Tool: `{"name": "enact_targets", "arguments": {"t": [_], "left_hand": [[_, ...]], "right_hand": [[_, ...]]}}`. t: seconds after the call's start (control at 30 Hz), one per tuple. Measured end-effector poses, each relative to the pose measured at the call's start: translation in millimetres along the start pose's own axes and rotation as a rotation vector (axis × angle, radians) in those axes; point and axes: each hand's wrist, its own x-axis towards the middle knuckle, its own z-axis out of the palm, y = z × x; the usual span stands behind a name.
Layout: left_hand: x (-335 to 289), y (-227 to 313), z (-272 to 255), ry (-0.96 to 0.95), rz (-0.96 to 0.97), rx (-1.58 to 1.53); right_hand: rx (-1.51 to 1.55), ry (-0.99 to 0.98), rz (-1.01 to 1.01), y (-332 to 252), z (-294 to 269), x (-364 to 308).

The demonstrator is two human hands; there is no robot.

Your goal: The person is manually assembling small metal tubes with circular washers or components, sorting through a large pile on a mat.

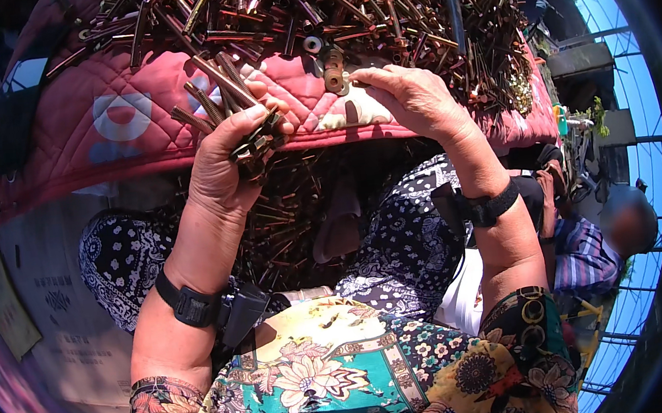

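Observation:
Several long bolts (212,98) are bunched in my left hand (228,149), their threaded shanks pointing up and away and their hex heads gathered in the fingers. My right hand (421,104) reaches over the front edge of a pink quilted cloth (154,136), fingers stretched out. Its fingertips are at a small group of brassy nuts (334,77) on the cloth; its thumb is largely hidden. A pale round washer (313,45) lies just beyond the nuts. Behind both hands spreads a large heap of loose bolts (359,10).
More bolts (284,219) lie low down, below the cloth's edge between my knees. At the left is a cardboard sheet (60,315). Another person in a striped shirt (586,256) sits at the right. A flat strap (451,0) crosses the heap.

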Motion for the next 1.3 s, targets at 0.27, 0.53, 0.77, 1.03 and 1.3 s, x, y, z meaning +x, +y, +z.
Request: {"name": "enact_targets", "arguments": {"t": [0.27,0.53,0.77,1.03,1.3], "left_hand": [[-0.5,3.9,-1.1,0.063,-0.031,-0.049],[-1.5,3.8,6.7,0.083,-0.034,-0.044],[-3.9,4.4,6.9,0.025,-0.035,-0.052],[-5.9,5.4,1.8,0.087,-0.063,-0.029],[-8.8,-1.6,-5.6,0.237,-0.069,0.060]], "right_hand": [[-0.131,0.016,0.089,-18.0,8.9,13.8],[-0.225,-0.196,0.336,8.5,-5.2,2.2],[-0.339,-0.355,0.212,12.4,-5.2,29.7],[-0.096,-0.231,0.281,20.4,14.0,16.4],[0.103,0.106,0.401,30.5,53.1,-11.5]]}}
